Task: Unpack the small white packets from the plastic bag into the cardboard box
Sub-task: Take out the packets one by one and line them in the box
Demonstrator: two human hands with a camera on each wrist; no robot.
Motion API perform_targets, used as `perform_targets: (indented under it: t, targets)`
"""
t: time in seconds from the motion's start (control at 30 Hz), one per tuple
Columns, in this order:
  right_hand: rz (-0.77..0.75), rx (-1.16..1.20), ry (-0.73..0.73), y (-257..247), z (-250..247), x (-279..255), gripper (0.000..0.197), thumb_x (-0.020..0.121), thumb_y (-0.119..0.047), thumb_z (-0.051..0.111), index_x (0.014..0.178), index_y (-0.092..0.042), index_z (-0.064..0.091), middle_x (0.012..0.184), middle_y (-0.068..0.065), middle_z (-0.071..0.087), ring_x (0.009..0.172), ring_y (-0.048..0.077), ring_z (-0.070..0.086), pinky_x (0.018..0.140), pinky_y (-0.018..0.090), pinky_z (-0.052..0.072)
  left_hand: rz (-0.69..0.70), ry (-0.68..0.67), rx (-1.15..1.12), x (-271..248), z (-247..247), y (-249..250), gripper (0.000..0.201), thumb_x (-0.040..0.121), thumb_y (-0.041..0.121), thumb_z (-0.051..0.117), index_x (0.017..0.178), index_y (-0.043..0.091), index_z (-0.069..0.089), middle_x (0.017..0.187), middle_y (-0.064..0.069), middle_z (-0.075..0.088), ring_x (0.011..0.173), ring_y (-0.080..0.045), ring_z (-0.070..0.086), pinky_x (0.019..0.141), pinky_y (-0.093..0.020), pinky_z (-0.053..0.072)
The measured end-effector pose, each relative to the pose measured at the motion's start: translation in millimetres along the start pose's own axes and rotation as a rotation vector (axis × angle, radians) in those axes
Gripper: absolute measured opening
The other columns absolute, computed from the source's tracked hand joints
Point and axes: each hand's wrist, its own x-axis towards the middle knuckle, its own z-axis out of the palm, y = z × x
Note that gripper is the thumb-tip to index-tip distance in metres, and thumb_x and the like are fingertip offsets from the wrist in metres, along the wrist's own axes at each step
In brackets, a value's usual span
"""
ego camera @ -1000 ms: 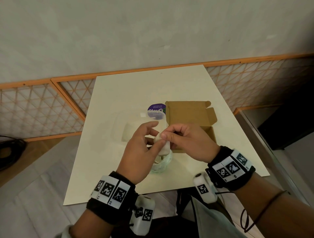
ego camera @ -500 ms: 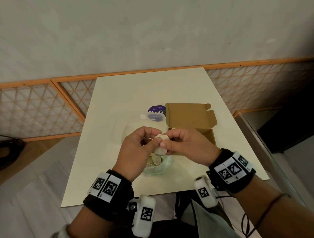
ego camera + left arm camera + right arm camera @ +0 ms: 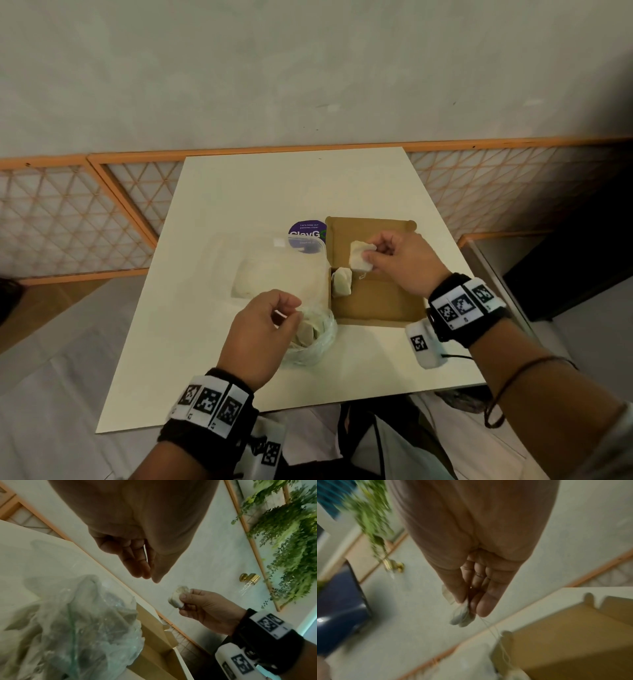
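My right hand point(image 3: 371, 255) pinches a small white packet point(image 3: 360, 259) above the open cardboard box point(image 3: 376, 301). The left wrist view shows that packet point(image 3: 176, 597) held between thumb and fingers, and the right wrist view shows a thin string trailing from it point(image 3: 461, 616) down toward the box point(image 3: 573, 635). One more packet point(image 3: 342, 282) lies in the box's left corner. My left hand point(image 3: 291, 310) hovers over the clear plastic bag point(image 3: 318, 339) with loosely curled fingers point(image 3: 137, 566) that hold nothing. Several packets show through the bag point(image 3: 85, 628).
A clear plastic tub point(image 3: 274, 267) lies left of the box, with a purple round label point(image 3: 306, 233) behind it. All sit on a cream table point(image 3: 239, 205) against a wall with orange lattice panels. The table's right edge is near my right wrist.
Both hands held a packet together over the bag. My right hand has since carried it right, over the box, and my left hand has let go and dropped toward the bag.
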Motion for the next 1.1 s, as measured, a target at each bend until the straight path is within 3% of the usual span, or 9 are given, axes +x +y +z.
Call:
perform_targets:
  t: [0.07,0.13,0.2,0.43,0.67,0.83,0.93,1.03,1.1]
  targets:
    - [0.092,-0.088,-0.033,21.0,9.8,15.4,0.013,0.082,-0.041,0.072,0.087,-0.03,0.068,0.087,0.004,0.071,0.087,0.027,0.069,0.083,0.045,0.06,-0.021,-0.001,-0.011,-1.0,2.5,-3.9,0.011,0.093,0.023,0.071,0.096,0.034,0.07,0.091,0.016,0.071,0.077,0.001,0.063,0.068,-0.014,0.049]
    - [0.156,-0.26,-0.076,39.7,22.4,24.6,0.011,0.091,-0.034,0.071,0.085,-0.031,0.061,0.085,-0.004,0.066,0.084,0.019,0.063,0.07,0.028,0.049,-0.034,-0.008,-0.023,-2.4,4.3,-6.8,0.011,0.093,0.022,0.071,0.093,0.033,0.07,0.087,0.017,0.071,0.073,0.001,0.063,0.065,-0.01,0.048]
    - [0.213,-0.362,-0.082,54.7,35.6,30.2,0.009,0.094,-0.03,0.068,0.091,-0.026,0.06,0.087,-0.007,0.063,0.086,0.016,0.061,0.062,0.022,0.04,-0.042,-0.019,-0.027,-3.8,5.0,-8.9,0.01,0.092,0.023,0.072,0.092,0.033,0.071,0.086,0.019,0.071,0.072,-0.002,0.063,0.065,-0.011,0.048]
    - [0.29,-0.474,-0.036,71.9,63.8,36.3,0.008,0.097,-0.024,0.063,0.093,-0.019,0.058,0.094,0.003,0.064,0.088,0.022,0.06,0.076,0.034,0.051,-0.019,-0.055,0.011,-6.5,1.6,-15.5,0.005,0.092,0.029,0.072,0.09,0.034,0.071,0.086,0.021,0.07,0.073,-0.005,0.064,0.065,-0.012,0.048]
    - [0.283,-0.539,0.064,62.4,64.1,27.6,0.023,0.099,-0.037,0.062,0.107,-0.018,0.051,0.103,0.003,0.06,0.093,0.023,0.06,0.071,0.036,0.049,-0.006,-0.065,0.044,-7.1,2.8,-13.4,0.005,0.092,0.029,0.07,0.09,0.033,0.07,0.086,0.016,0.071,0.075,-0.002,0.064,0.064,-0.009,0.046]
    - [0.073,-0.44,0.051,18.4,70.7,0.7,0.017,0.099,-0.04,0.06,0.096,-0.025,0.054,0.092,-0.007,0.062,0.084,0.014,0.062,0.065,0.026,0.049,0.056,0.01,0.189,-5.6,2.4,-21.3,0.004,0.09,0.034,0.072,0.093,0.037,0.071,0.097,0.018,0.06,0.087,-0.002,0.06,0.08,-0.023,0.049]
    - [-0.163,-0.29,-0.114,-19.6,87.5,-32.6,0.011,0.1,-0.037,0.061,0.095,-0.027,0.061,0.089,-0.013,0.064,0.078,0.003,0.061,0.066,0.018,0.048,0.08,0.057,0.334,-5.0,3.1,-31.2,0.011,0.086,0.035,0.076,0.096,0.039,0.076,0.109,0.013,0.054,0.103,-0.013,0.053,0.094,-0.031,0.045]
    - [-0.362,-0.319,-0.331,-30.0,112.3,-57.1,0.013,0.101,-0.03,0.059,0.1,-0.022,0.068,0.092,-0.008,0.066,0.081,0.008,0.06,0.075,0.028,0.051,0.011,0.021,0.441,-6.6,2.1,-36.2,0.016,0.088,0.037,0.074,0.104,0.04,0.076,0.131,0.004,0.054,0.118,-0.022,0.049,0.103,-0.035,0.042]
    - [-0.357,-0.413,-0.429,-20.9,125.5,-59.6,0.017,0.101,-0.026,0.055,0.104,-0.019,0.069,0.097,0.0,0.065,0.086,0.017,0.061,0.078,0.035,0.051,-0.051,-0.037,0.494,-7.3,0.6,-38.5,0.022,0.091,0.039,0.07,0.113,0.04,0.074,0.136,0.003,0.051,0.124,-0.022,0.048,0.106,-0.034,0.041]
